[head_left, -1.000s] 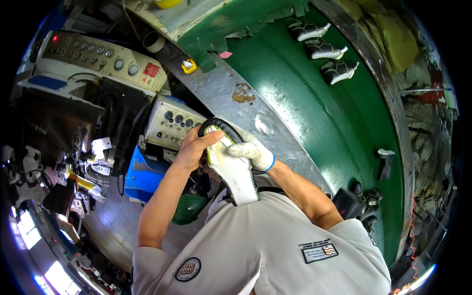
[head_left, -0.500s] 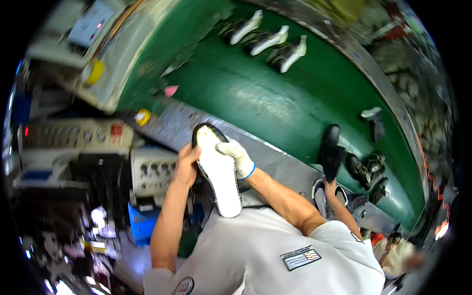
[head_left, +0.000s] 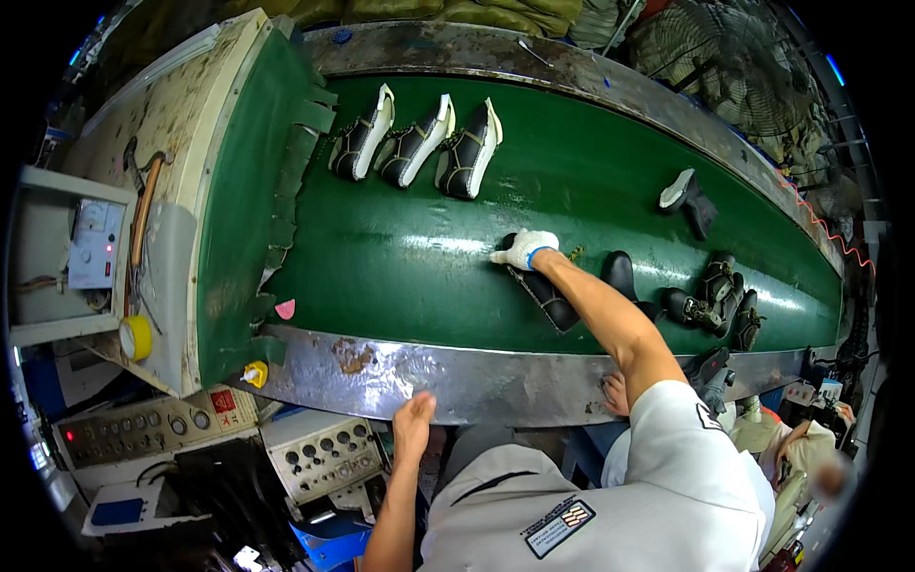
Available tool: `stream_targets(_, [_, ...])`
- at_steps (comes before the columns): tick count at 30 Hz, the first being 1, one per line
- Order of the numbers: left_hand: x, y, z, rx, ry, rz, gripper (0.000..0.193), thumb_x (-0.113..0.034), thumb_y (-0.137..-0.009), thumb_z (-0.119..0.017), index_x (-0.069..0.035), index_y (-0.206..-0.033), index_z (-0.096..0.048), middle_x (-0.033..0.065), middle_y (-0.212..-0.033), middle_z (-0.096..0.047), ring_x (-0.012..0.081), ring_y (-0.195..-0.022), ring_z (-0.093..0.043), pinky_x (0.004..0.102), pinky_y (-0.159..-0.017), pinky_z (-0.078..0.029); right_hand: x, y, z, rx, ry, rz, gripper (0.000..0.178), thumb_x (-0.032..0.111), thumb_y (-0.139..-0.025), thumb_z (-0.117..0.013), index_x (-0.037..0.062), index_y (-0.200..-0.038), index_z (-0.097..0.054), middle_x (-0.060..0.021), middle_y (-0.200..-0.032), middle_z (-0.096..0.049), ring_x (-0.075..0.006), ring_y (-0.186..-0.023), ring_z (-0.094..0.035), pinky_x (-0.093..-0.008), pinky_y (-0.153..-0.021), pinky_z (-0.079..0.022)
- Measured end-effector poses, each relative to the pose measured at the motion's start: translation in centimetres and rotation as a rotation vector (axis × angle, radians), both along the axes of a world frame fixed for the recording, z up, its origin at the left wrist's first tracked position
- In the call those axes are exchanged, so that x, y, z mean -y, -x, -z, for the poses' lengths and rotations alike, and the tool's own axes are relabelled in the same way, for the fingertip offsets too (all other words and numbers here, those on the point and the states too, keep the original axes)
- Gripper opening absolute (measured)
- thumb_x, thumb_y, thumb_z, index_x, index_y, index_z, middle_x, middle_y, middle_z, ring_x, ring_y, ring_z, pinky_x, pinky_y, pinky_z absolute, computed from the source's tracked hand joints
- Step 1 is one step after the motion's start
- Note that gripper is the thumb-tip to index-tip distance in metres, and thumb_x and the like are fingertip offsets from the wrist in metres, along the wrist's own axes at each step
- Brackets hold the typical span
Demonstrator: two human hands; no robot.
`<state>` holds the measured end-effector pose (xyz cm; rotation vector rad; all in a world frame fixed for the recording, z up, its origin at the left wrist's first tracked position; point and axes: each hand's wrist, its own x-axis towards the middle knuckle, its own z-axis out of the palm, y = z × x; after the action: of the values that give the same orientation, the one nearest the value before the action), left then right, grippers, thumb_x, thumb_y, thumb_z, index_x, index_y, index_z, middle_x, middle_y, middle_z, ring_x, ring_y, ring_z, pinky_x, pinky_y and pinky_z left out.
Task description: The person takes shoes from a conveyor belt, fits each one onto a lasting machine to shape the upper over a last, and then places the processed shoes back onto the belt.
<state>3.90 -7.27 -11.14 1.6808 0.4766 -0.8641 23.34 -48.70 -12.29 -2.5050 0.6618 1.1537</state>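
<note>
My right hand (head_left: 530,250), in a white knitted glove with a blue cuff, reaches out over the green conveyor belt (head_left: 400,296). It grips one end of a black shoe (head_left: 548,300) with pale stitching along its edge; the glove hides that end. My left hand (head_left: 413,424) is bare and held low by the metal ledge (head_left: 477,391), its fingers curled in with nothing visible in them. Three black shoes with white undersides and linings, such as this shoe (head_left: 467,157), lie in a slanted row farther left on the belt.
Right of my arm lie a dark shoe (head_left: 620,272), several laced black shoes (head_left: 720,291) and a shoe with a pale sole (head_left: 679,191). Another person's hand (head_left: 615,393) rests at the ledge. A yellow tape roll (head_left: 136,337) and control panels (head_left: 324,453) stand left.
Both hands held the shoe, white underside up, near my body. My right hand has carried it out onto the belt, and my left has let go. The other person's dark shoe now lies on the belt.
</note>
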Motion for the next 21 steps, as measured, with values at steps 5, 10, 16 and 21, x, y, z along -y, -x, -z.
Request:
stream_targets(5, [-3.0,2.2,-1.0,-0.113,-0.066,-0.131,0.039,-0.024,-0.099,-0.070,0.005,-0.124,-0.067,0.0110,-0.107,-0.074,0.0166,-0.096,-0.070,0.0289,-0.083,-0.056,0.9,-8.5,4.9,0.354,0.068,0.235,0.106,0.073,-0.076,-0.070,-0.0059,-0.143,-0.049,-0.0271,-0.135,-0.063,-0.0359,-0.126,-0.062,-0.0431,-0.101,-0.052])
stream_targets(10, [-3.5,3.1,-2.9,-0.150,-0.065,-0.285,0.031,-0.022,-0.101,-0.067,0.004,-0.119,-0.069,0.0143,-0.107,-0.075,0.0206,-0.096,-0.073,0.0301,-0.081,-0.058,1.6,-18.0,13.7,0.596,-0.184,0.923,0.121,0.062,-0.061,-0.088,-0.0111,-0.144,-0.039,-0.0284,-0.138,-0.059,-0.0380,-0.124,-0.062,-0.0420,-0.105,-0.048])
stream_targets(16, [-2.6,3.7,-4.3,-0.131,0.011,-0.369,0.029,-0.019,-0.101,-0.066,0.005,-0.119,-0.068,0.0181,-0.105,-0.075,0.0228,-0.091,-0.075,0.0318,-0.077,-0.060,-0.2,-16.9,14.3,0.742,-0.835,1.158,0.099,0.031,-0.064,-0.093,-0.0062,-0.142,-0.044,-0.0198,-0.127,-0.066,-0.0301,-0.108,-0.068,-0.0385,-0.095,-0.055])
stream_targets(21, [-4.0,-1.9,-6.1,0.154,-0.024,-0.336,0.035,-0.019,-0.101,-0.065,0.006,-0.126,-0.064,0.0135,-0.113,-0.074,0.0163,-0.103,-0.069,0.0296,-0.089,-0.054,-12.1,-3.6,7.4,0.952,-0.876,0.748,0.097,0.022,-0.064,-0.093,0.0023,-0.146,-0.045,-0.0156,-0.124,-0.067,-0.0282,-0.108,-0.065,-0.0399,-0.096,-0.053])
